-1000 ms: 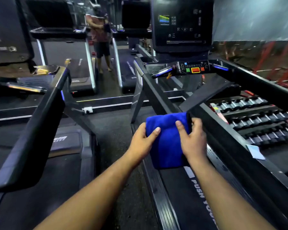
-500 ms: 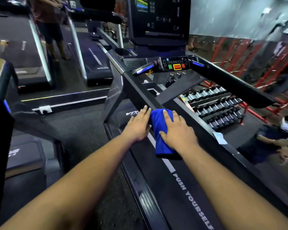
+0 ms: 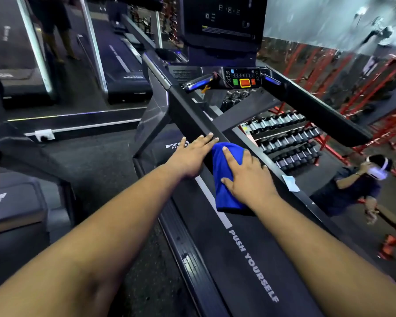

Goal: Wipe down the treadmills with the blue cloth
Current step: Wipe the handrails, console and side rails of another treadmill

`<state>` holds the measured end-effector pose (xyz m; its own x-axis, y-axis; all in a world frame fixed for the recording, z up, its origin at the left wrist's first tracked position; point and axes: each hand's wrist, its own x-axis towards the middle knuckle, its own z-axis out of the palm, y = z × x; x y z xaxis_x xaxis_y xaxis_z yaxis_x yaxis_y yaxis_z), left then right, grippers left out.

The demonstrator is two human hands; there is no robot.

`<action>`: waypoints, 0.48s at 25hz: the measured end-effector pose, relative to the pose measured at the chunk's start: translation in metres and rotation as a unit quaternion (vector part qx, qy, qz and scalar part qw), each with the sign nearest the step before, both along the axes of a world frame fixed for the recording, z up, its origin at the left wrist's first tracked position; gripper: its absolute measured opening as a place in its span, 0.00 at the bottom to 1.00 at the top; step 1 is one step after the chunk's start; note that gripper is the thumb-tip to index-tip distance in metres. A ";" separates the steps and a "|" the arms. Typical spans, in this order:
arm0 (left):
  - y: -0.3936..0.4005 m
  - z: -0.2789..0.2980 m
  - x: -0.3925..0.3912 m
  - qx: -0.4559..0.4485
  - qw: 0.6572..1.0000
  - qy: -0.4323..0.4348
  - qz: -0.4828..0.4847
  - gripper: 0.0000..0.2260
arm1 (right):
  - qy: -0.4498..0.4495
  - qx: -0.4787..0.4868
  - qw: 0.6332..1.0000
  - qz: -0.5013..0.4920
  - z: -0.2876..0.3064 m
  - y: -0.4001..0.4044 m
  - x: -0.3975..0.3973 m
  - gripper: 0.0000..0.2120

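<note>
The folded blue cloth [image 3: 228, 179] lies on the black belt of the treadmill [image 3: 256, 259], which carries the words PUSH YOURSELF. My right hand [image 3: 247, 177] presses flat on the cloth with its fingers spread. My left hand [image 3: 190, 156] rests flat and open on the belt just left of the cloth, fingertips near the left handrail [image 3: 192, 115]. The treadmill's console [image 3: 244, 80] with green and red buttons sits ahead.
The right handrail [image 3: 325, 115] slants across on the right. Another treadmill [image 3: 14, 202] stands to my left. A mirror ahead reflects dumbbell racks [image 3: 288, 138], red frames and a person [image 3: 352, 186]. More treadmills [image 3: 124, 65] stand at the far left.
Both hands brought the cloth down from the handrail onto the belt. My left hand let go and now lies flat beside it. The view has moved closer and tilted down.
</note>
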<state>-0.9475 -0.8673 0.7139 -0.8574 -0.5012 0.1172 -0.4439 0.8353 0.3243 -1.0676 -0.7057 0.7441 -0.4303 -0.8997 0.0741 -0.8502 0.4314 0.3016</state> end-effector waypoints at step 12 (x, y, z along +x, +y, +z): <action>-0.009 0.002 0.011 0.083 0.995 0.060 -0.017 0.41 | 0.185 0.044 0.981 0.048 -0.023 0.006 0.020 0.36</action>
<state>-0.9363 -0.8766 0.7164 -0.8592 -0.4926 0.1383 -0.3651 0.7796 0.5088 -1.0475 -0.7001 0.7207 -0.3023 -0.9444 0.1289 -0.7105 0.3134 0.6300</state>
